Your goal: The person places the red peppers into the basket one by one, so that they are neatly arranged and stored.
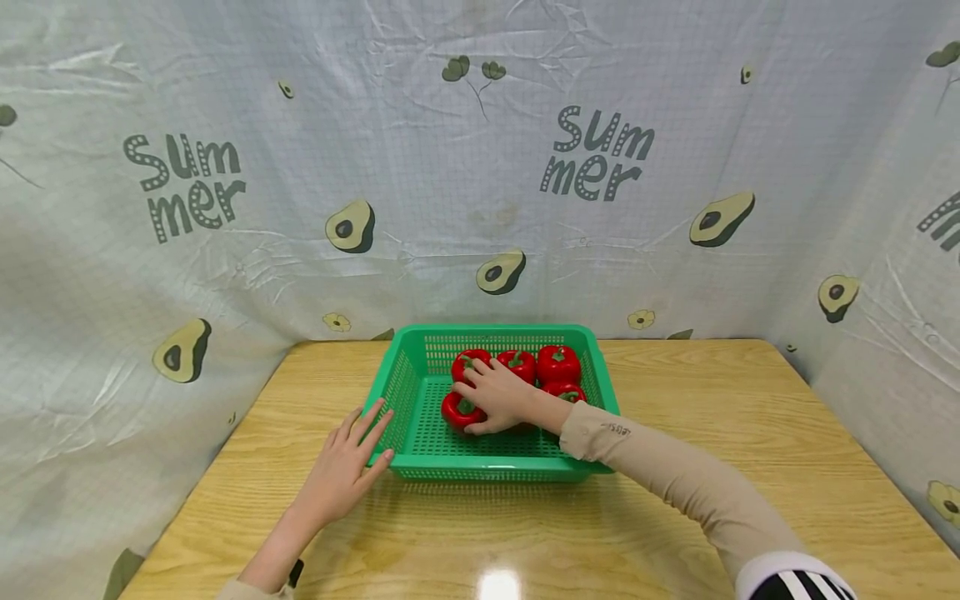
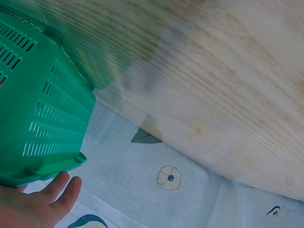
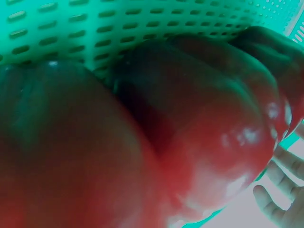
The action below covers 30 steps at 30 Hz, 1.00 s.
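Five peppers crowded the basket (image 1: 405, 379); right hand (image 1: 501, 398) gripped one pepper (image 1: 459, 410), neighbours could roll; left hand (image 1: 347, 467) lay open, steadying.

A light wooden table (image 1: 675, 517) stands before a white avocado-printed cloth backdrop (image 1: 450, 167) reading "Summer".

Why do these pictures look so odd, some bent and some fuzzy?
Head view: wide lens bends the backdrop; lamp glare on the table. Left wrist view: wood grain smeared, basket sharper. Right wrist view: pepper too close, blurred, tinted green.
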{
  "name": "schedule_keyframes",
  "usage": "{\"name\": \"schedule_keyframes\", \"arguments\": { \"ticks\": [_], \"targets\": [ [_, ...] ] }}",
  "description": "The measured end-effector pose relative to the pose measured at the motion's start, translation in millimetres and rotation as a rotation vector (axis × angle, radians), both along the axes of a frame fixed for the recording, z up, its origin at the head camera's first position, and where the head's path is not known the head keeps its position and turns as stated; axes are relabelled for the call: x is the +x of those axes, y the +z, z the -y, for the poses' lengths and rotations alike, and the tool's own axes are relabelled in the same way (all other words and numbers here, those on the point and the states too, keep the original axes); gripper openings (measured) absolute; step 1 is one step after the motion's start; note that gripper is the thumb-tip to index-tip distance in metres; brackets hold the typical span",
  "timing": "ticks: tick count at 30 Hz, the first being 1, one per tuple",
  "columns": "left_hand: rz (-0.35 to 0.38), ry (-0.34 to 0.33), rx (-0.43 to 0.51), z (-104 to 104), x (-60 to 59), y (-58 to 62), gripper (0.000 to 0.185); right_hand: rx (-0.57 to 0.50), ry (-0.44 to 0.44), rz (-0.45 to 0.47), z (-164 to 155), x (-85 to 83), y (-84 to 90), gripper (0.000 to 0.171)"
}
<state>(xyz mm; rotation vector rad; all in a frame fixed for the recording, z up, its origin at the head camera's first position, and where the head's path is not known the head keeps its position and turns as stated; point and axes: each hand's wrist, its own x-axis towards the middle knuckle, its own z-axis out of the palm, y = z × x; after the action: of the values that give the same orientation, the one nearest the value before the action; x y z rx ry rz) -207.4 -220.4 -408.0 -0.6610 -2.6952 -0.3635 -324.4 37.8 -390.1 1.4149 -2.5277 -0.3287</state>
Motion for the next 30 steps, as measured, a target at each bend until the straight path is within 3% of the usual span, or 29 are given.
{"name": "schedule_keyframes", "arguments": {
  "ticks": [9,20,30],
  "targets": [
    [0.024,0.0,0.011,-1,-1.7,-1.5,0.052,0.026,-0.078,-0.024,3,4.5,1.4,0.073],
    [0.04,-0.003,0.017,-2,-3.5,-0.5,0.052,0.054,-0.096,-0.022,-5,4.9,8.4,0.083],
    [0.033,-0.002,0.06,0,-2.4,-0.4,0.053,-0.032,-0.143,0.081,-36,19.7,44.5,0.072]
  ]
}}
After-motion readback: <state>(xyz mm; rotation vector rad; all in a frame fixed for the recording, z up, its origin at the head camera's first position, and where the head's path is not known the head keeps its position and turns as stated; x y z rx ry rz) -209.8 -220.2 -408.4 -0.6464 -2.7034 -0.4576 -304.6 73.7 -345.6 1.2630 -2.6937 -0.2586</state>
